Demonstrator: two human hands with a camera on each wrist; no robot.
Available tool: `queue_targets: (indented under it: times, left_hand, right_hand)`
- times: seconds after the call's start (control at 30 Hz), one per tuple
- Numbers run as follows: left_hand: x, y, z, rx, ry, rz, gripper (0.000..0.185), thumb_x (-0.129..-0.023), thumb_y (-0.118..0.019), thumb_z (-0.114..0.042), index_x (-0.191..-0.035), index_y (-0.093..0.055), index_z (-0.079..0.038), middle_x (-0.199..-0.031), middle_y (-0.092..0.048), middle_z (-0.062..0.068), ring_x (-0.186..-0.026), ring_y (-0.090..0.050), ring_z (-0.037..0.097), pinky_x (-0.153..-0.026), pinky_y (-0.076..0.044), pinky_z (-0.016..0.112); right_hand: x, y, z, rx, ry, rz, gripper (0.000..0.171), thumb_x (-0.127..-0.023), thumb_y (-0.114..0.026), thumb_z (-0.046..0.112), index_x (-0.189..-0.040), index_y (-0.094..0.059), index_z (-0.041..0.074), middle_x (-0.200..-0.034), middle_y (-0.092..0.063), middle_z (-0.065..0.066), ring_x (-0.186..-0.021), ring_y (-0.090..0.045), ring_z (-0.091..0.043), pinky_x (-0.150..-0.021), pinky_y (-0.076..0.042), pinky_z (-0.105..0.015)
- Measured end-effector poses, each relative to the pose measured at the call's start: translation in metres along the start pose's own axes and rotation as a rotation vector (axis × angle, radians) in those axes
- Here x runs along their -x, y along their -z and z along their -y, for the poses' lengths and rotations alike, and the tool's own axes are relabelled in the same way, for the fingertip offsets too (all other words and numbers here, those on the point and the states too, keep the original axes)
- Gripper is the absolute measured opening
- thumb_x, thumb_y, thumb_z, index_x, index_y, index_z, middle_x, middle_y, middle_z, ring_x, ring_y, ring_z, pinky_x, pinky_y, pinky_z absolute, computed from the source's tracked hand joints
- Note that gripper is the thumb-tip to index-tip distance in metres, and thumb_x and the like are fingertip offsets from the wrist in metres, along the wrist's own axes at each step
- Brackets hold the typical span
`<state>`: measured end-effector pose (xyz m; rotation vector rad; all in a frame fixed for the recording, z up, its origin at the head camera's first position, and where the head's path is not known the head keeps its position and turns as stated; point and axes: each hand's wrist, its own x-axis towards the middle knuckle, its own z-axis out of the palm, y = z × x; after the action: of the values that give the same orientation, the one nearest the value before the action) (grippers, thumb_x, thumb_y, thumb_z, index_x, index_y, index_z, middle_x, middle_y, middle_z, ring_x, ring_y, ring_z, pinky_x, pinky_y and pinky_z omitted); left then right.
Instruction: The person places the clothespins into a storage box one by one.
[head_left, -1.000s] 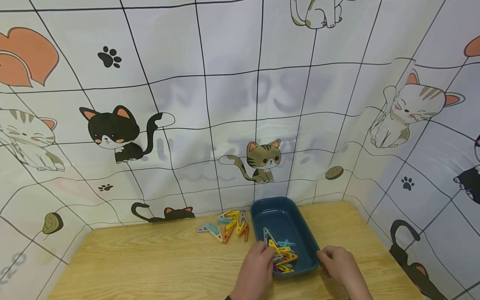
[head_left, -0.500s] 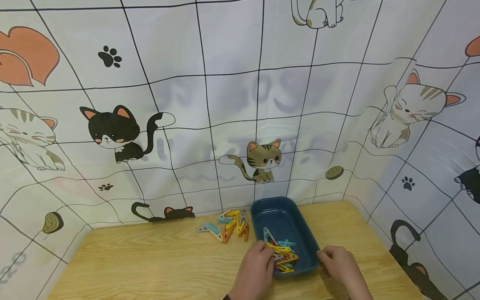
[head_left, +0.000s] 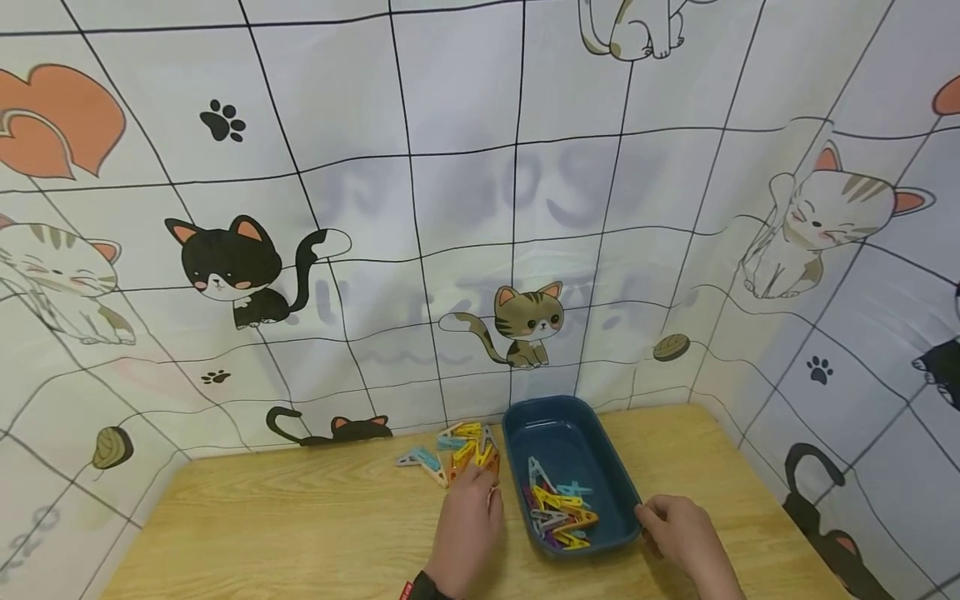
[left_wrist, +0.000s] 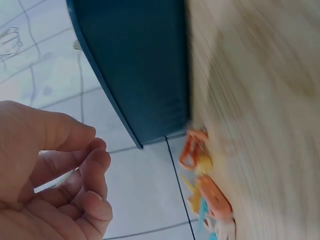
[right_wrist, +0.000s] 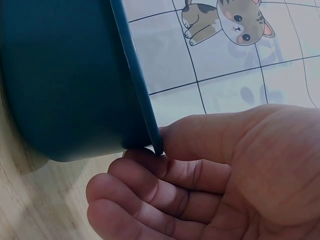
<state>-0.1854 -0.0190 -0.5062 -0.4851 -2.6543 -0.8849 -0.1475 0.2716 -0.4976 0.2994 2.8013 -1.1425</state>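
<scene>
my right hand [head_left: 678, 533] holds the near rim of the dark blue plastic tray [head_left: 615, 475]. my left hand [head_left: 468, 525], loosely curled and empty, reaches the colourful plastic clothes pegs [head_left: 457, 450] left of the tray on the wooden desk [head_left: 300, 525]; several pegs already lie inside, that pile remains.

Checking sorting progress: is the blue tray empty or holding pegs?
Holding pegs: the blue tray has colourful pegs piled at its near end.
</scene>
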Motion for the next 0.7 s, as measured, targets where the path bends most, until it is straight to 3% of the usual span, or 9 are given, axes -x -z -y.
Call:
queue_targets:
  times: [0.2, 0.43, 0.7]
  left_hand:
    - [-0.008, 0.002, 0.013, -0.072, 0.017, -0.02, 0.006, -0.089, -0.073, 0.002, -0.094, -0.075, 0.0, -0.088, -0.064, 0.008, -0.08, -0.064, 0.022, -0.064, -0.053, 0.032]
    - [-0.02, 0.001, 0.021, -0.113, -0.007, -0.051, 0.01, -0.086, -0.073, 0.004, -0.079, -0.069, -0.002, -0.074, -0.052, 0.001, -0.067, -0.049, 0.012, -0.057, -0.038, 0.025]
    - [-0.029, -0.01, 0.027, -0.166, -0.018, -0.064, 0.007, -0.08, -0.077, 0.003, -0.078, -0.071, 0.0, -0.074, -0.056, 0.004, -0.068, -0.055, 0.016, -0.058, -0.044, 0.029]
  right_hand:
    - [-0.001, 0.0, -0.001, -0.003, -0.001, 0.001, 0.03, -0.101, -0.059, 0.014, -0.073, -0.063, 0.007, -0.062, -0.059, -0.001, -0.058, -0.053, -0.017, -0.059, -0.043, -0.033]
    - [-0.001, 0.001, 0.0, 0.033, 0.014, 0.0, 0.032, -0.101, -0.059, 0.016, -0.071, -0.061, 0.01, -0.058, -0.055, 0.0, -0.057, -0.049, -0.017, -0.06, -0.041, -0.034]
    - [-0.003, 0.0, -0.001, 0.037, 0.008, 0.005, 0.03, -0.101, -0.059, 0.015, -0.072, -0.063, 0.009, -0.061, -0.056, 0.001, -0.059, -0.052, -0.017, -0.064, -0.043, -0.034]
